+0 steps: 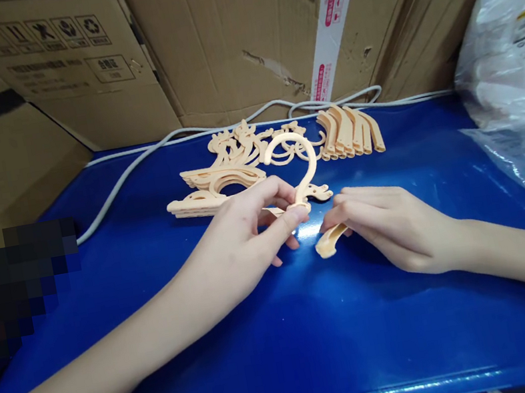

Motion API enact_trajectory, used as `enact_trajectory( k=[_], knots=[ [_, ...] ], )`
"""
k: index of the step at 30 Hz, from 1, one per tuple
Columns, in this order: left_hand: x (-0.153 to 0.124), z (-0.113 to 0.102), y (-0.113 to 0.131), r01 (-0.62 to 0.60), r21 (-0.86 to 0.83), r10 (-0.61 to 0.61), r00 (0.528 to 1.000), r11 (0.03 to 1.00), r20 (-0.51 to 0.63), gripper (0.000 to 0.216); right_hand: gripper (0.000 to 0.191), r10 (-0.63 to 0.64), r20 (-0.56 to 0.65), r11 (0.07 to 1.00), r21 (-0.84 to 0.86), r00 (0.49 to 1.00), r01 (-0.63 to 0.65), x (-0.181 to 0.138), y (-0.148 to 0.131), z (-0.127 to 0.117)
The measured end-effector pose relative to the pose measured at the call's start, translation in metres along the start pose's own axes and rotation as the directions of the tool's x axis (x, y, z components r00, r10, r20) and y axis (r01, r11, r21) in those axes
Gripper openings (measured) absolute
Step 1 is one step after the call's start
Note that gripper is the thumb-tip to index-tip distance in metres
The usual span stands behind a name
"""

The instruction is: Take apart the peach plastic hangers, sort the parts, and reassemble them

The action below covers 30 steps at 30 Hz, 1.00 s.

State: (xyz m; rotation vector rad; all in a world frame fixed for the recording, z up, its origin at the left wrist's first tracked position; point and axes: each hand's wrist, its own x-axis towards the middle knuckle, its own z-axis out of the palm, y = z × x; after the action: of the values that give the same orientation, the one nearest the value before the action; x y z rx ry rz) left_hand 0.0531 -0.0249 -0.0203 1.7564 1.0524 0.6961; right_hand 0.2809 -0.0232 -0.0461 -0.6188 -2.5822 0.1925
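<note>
My left hand [252, 229] is closed around the base of a peach plastic hook piece [297, 156], whose curved hook stands up above the fingers. My right hand [389, 225] pinches a short curved peach plastic part [330, 242] that lies low over the blue table [295, 353], close to the base of the hook piece. Behind the hands lie a pile of ornate peach hanger parts [230, 161] and a row of several curved peach pieces [350, 132].
Cardboard boxes [233, 32] stand along the back edge of the table. A white cable [135, 168] runs across the back and down the left. A clear plastic bag [518, 63] sits at the right. A blurred dark patch [10, 295] covers the left side.
</note>
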Motion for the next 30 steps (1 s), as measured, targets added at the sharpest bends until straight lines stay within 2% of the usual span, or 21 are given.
enact_trajectory(
  k=[7,13,22,30],
  knots=[
    [0.0,0.001,0.002,0.054,-0.049,-0.053,0.998,0.997,0.023,0.007,0.014,0.168,-0.028,0.986,0.026,0.985,-0.168,-0.002,-0.004,0.0],
    [0.001,0.001,0.004,0.082,-0.098,-0.079,0.996,0.992,0.031,0.011,0.02,0.118,-0.013,0.993,0.003,0.993,-0.117,-0.004,-0.006,0.0],
    [0.003,-0.002,0.006,0.08,-0.197,-0.065,0.994,0.977,0.083,0.02,0.019,0.181,-0.01,0.983,0.013,0.983,-0.181,-0.003,-0.005,0.001],
    [0.004,-0.003,0.01,0.198,-0.256,-0.159,0.974,0.946,0.164,0.018,0.02,0.23,-0.045,0.972,-0.027,0.972,-0.232,-0.004,-0.004,0.002]
  ],
)
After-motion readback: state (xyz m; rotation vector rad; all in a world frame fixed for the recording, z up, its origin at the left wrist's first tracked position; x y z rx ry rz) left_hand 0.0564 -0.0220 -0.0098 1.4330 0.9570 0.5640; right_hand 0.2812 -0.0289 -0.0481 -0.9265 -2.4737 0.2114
